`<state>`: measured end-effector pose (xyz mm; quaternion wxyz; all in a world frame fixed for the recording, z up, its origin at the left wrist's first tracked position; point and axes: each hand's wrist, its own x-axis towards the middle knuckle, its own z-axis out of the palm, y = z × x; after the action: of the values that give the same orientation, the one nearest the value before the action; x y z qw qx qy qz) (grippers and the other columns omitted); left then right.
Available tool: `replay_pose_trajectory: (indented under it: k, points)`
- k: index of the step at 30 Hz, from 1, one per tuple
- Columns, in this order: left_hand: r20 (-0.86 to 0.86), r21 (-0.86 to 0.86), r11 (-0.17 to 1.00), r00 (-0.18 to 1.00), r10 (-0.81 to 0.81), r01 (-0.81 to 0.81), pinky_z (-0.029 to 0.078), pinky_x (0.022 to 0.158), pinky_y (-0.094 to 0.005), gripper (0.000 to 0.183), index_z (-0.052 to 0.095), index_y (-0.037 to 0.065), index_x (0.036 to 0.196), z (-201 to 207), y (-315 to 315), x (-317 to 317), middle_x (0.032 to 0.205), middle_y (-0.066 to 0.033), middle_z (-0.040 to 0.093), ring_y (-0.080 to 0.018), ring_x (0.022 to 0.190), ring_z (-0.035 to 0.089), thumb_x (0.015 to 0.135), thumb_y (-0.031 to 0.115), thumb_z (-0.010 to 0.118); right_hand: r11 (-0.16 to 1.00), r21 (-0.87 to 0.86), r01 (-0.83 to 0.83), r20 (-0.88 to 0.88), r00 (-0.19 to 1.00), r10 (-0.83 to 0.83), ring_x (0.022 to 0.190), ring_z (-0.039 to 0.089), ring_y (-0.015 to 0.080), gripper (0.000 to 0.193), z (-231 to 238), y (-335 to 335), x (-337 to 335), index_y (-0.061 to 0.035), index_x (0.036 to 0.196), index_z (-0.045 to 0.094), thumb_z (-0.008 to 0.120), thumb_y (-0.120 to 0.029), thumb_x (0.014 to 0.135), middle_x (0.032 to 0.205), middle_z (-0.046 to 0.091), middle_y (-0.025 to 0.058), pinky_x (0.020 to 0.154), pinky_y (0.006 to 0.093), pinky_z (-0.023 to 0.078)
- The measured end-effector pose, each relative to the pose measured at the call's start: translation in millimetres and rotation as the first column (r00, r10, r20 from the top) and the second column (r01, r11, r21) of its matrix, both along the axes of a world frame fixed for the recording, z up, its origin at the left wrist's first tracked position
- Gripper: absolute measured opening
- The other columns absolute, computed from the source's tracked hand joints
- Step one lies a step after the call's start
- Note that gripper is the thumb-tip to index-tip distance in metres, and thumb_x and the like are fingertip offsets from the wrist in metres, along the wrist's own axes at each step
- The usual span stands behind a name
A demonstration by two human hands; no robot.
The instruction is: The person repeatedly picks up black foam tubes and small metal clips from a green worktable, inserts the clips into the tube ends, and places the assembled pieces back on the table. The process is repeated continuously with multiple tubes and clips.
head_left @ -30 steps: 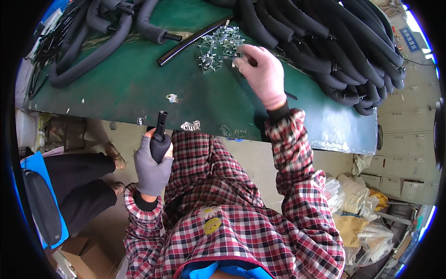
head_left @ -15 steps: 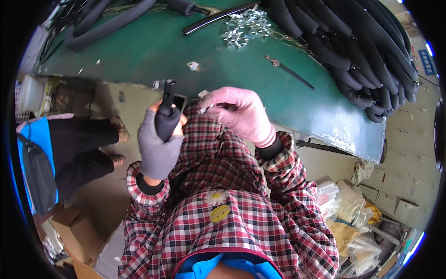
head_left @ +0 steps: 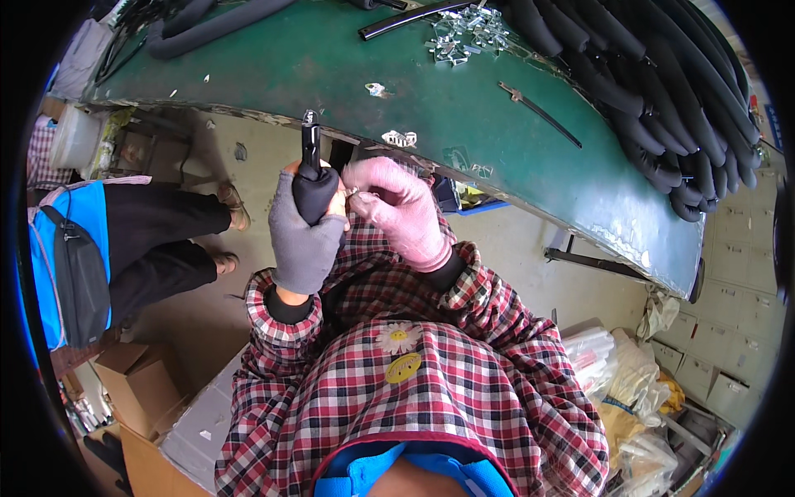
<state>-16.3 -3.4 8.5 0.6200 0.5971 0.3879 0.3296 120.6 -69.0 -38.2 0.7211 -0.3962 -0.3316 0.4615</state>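
My left hand (head_left: 305, 240), in a grey glove with bare fingertips, is closed around a foam-covered tube. Its shiny black end (head_left: 310, 145) points up past my thumb, and the dark foam sleeve (head_left: 315, 197) bulges within my grip. My right hand (head_left: 403, 217), in a pink glove, has its fingers pinched beside my left fingertips. A small silvery metal clip (head_left: 352, 191) shows at that pinch, partly hidden by the fingers. Both hands are over my lap, just short of the green table's near edge.
On the green table (head_left: 315, 74) lie a heap of metal clips (head_left: 464, 40), a thin dark tool (head_left: 542, 116) and a black tube (head_left: 406, 22). Foam-covered hoses (head_left: 646, 99) are piled at right. A person (head_left: 157, 228) is at left, above a cardboard box (head_left: 137, 393). Plastic bags (head_left: 633, 373) sit lower right.
My right hand has come left with the metal clip, closing the gap to my left hand. The tube's black end now stands more upright. The whole view has shifted slightly.
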Motion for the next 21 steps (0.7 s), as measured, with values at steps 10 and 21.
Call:
replay_pose_trajectory:
  k: [10, 21]
  points:
    - [0.024, 0.068, 0.998, 1.0, -0.015, 0.014, 0.056, 0.077, -0.0297, 0.046, 0.053, 0.002, 0.128, -20.2, 1.6, 3.0, 0.099, -0.0076, 0.067, -0.0144, 0.082, 0.066, 0.085, -0.005, 0.067, 0.938, -0.216, -0.27, -0.53, 0.84, 0.119, 0.096, 0.056, 0.0079, 0.049, -0.3, -3.6, -16.7, 0.0004, 0.126, 0.065, 0.06, -0.043, 0.103, 0.099, 0.063, -0.0027, 0.09, 0.0256, 0.045]
    - [-0.076, 0.195, 0.979, 0.997, -0.035, 0.049, 0.056, 0.081, -0.0336, 0.047, 0.055, 0.002, 0.129, -24.5, -6.1, 10.7, 0.1, -0.0126, 0.071, -0.0199, 0.089, 0.071, 0.086, 0.004, 0.074, 0.937, -0.231, 0.263, -0.252, 0.914, -0.318, 0.088, 0.059, 0.0075, 0.043, 12.7, -6.9, -10.4, 0.003, 0.123, 0.065, 0.06, -0.035, 0.104, 0.098, 0.067, -0.0004, 0.085, 0.0235, 0.048]
